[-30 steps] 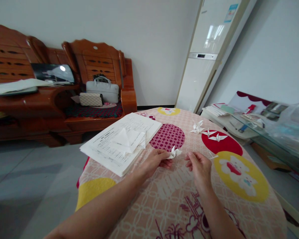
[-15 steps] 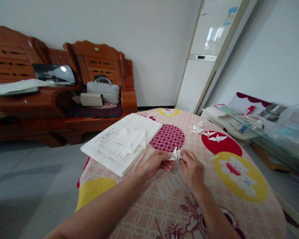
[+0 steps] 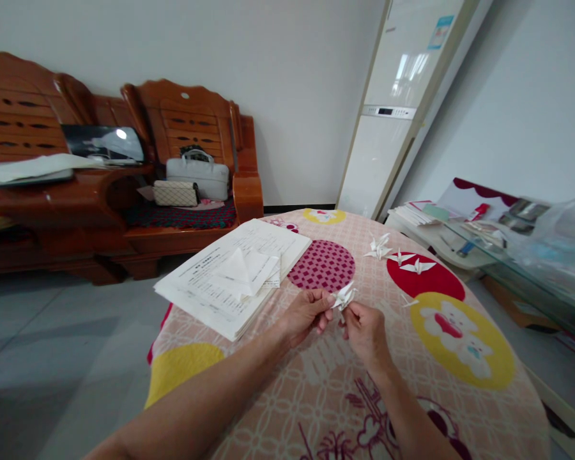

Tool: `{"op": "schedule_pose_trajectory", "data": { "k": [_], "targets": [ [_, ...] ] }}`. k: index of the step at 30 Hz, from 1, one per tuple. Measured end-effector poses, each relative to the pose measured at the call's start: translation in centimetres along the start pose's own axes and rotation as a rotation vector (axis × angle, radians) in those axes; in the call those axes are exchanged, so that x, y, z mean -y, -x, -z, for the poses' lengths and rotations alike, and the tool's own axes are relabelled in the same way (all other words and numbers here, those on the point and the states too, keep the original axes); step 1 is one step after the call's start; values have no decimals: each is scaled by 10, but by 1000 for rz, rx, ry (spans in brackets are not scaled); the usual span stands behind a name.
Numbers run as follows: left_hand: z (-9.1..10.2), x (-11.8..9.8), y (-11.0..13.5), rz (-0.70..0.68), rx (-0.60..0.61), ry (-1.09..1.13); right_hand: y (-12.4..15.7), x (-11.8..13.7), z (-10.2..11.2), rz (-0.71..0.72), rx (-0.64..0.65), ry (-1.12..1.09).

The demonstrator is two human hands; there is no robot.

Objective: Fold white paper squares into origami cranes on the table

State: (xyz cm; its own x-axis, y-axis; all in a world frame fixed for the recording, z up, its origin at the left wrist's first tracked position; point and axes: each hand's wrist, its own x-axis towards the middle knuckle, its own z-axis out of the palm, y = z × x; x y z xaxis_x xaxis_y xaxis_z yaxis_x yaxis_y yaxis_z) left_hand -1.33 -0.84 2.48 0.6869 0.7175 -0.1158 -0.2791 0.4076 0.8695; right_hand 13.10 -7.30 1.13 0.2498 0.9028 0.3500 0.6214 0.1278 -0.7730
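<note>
A small white paper crane [image 3: 344, 296] is held between my two hands, just above the tablecloth. My left hand [image 3: 308, 314] pinches its left side between thumb and fingers. From the right, my right hand [image 3: 365, 326] grips its lower right part with closed fingertips, which hide some of the folds. Several finished paper cranes lie farther right: one pale crane [image 3: 379, 246] by the red circle and another crane [image 3: 418, 266] on it. Nearer to my right hand is a thin folded paper piece [image 3: 409, 301].
A stack of printed sheets [image 3: 211, 281] lies left of my hands, with folded white paper [image 3: 244, 273] on top. The round table wears a patterned cloth [image 3: 287, 396]. To the right stands a glass-topped stand [image 3: 508, 268] with clutter. Behind are a wooden chair [image 3: 191, 121] and a tall air conditioner [image 3: 381, 153].
The crane has been turned and tilted between my fingers, and its wings now point up to the right. My right hand has shifted slightly down and left beneath it.
</note>
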Motion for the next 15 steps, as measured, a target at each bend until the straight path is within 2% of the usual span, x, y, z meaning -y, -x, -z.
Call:
{"op": "schedule_pose_trajectory", "data": {
  "k": [3, 10, 15],
  "targets": [
    [-1, 4, -1, -27, 8, 24, 0, 1, -2, -124, 36, -84],
    [-7, 8, -2, -61, -34, 48, 2, 10, -2, -296, 23, -234],
    [-8, 8, -1, -57, -18, 41, 3, 8, -7, -336, 25, -367]
  ]
}}
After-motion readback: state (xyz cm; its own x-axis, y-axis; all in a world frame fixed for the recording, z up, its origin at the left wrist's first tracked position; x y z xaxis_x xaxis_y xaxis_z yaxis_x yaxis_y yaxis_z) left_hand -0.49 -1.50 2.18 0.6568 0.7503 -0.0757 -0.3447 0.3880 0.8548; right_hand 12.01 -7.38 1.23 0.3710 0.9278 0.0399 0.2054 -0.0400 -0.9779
